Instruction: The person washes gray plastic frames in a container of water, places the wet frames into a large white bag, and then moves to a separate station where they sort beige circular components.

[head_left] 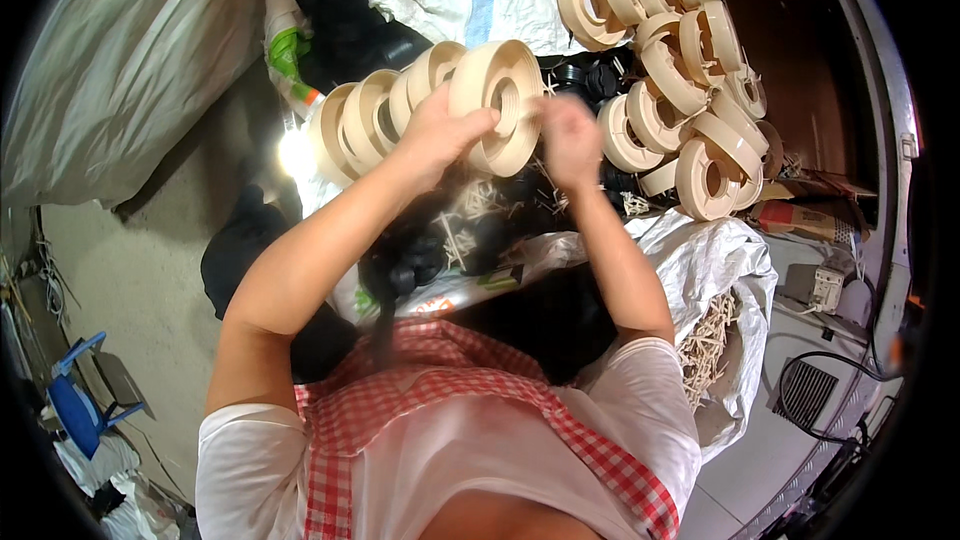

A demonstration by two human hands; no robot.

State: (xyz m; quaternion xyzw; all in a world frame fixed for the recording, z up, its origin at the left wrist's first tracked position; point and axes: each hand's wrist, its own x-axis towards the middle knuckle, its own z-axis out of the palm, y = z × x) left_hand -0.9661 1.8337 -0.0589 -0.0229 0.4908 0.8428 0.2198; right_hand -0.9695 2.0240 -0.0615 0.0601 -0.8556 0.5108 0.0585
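Observation:
My left hand is closed around a beige plastic ring part, its thumb on the front face beside the threaded centre hole. The ring is held on edge, tilted, with its open side toward me. At the ring's right edge is my right hand, smeared by motion, so its fingers and anything in them cannot be made out. Several similar beige rings stand in a row just left of the held one. Below both hands lie small beige plastic sticks scattered over black round parts.
More beige rings are heaped at the right, beside a brown cardboard box. A white woven sack near my right elbow holds many beige sticks. Large pale sacking hangs at far left. A blue stool stands on the floor.

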